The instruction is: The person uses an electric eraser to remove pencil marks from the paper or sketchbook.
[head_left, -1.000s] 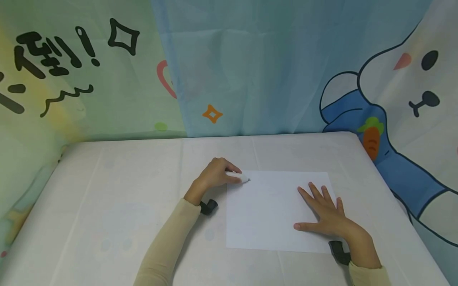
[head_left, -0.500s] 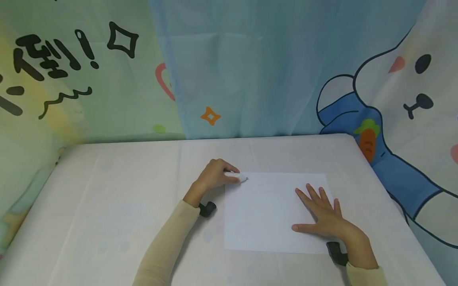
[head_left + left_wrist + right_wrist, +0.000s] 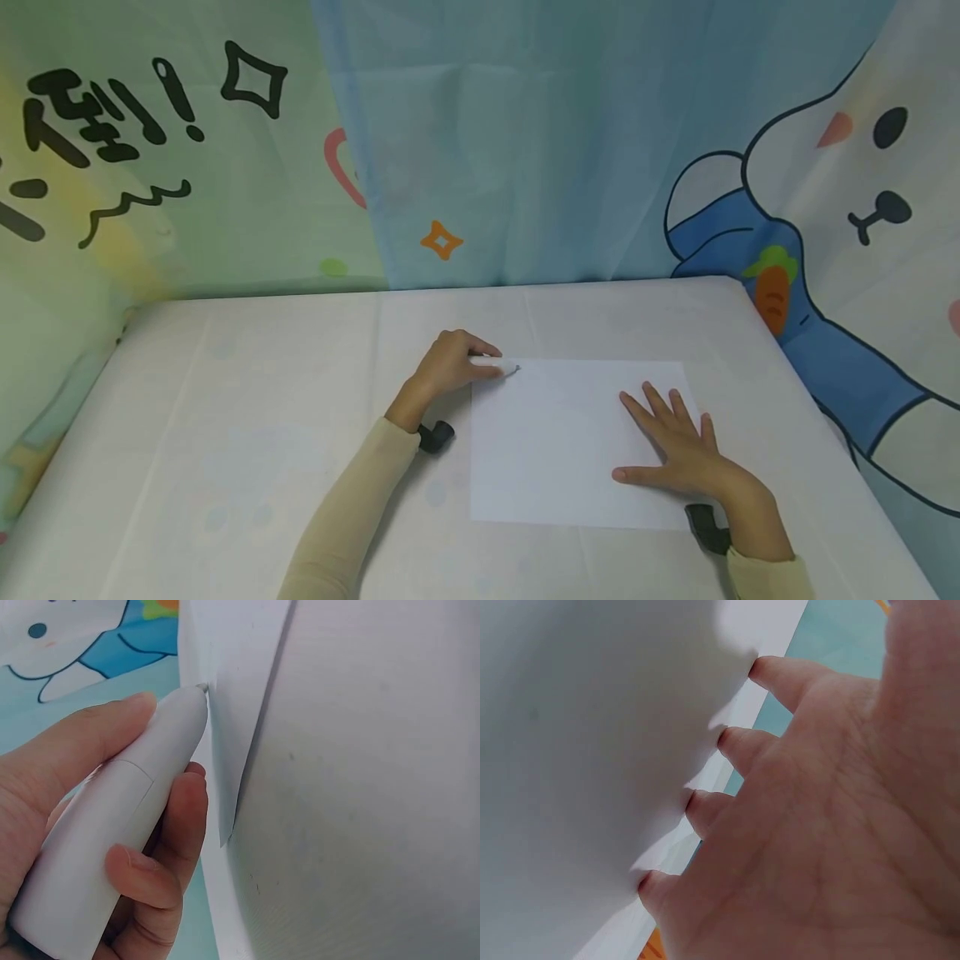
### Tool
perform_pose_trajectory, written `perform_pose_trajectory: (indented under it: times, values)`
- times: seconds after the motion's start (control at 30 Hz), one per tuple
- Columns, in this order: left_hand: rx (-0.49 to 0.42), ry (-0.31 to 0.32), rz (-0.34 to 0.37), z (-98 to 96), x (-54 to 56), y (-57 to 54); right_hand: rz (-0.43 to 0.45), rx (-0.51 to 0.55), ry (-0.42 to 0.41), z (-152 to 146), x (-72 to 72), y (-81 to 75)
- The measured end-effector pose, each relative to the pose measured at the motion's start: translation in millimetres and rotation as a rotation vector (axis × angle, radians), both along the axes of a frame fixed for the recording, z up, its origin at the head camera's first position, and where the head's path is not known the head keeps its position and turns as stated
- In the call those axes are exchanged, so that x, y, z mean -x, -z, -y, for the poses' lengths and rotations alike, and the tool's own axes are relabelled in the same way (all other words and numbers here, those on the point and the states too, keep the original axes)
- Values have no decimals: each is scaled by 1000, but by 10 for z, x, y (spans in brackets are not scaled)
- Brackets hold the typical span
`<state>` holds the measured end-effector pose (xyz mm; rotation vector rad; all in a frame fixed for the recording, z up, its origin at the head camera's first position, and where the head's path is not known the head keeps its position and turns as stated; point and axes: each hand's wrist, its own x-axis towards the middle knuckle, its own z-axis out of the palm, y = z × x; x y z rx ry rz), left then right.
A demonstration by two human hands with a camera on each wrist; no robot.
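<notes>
My left hand [image 3: 450, 362] grips a thick white pen-shaped tool [image 3: 493, 365], its small grey tip pointing right over the far left corner of a white sheet of paper [image 3: 555, 450]. Up close in the left wrist view, thumb and curled fingers wrap the smooth tool [image 3: 112, 802], which has a fine seam round its body. The tip lies by the paper's edge [image 3: 236, 750]; whether it touches is hard to tell. My right hand [image 3: 686, 454] lies spread on the sheet's right side. Its fingertips [image 3: 759, 666] press on the paper in the right wrist view.
A white cloth covers the table [image 3: 262, 433] under the sheet. Behind it hangs a printed curtain [image 3: 540, 167] with a cartoon animal at the right. Dark camera mounts [image 3: 437, 436] sit at both wrists.
The tool's tip has shifted slightly toward the paper's far edge, still in the left hand's grip. The right hand stays spread on the sheet. The head view has moved a little.
</notes>
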<state>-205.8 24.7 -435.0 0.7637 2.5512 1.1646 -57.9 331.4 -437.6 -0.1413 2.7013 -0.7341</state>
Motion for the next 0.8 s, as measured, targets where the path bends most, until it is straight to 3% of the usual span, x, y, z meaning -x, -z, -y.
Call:
perform_pose_trajectory:
  times: [0.8]
  values:
    - [2, -13, -8, -8, 1, 18, 8, -1, 4, 3, 9, 1]
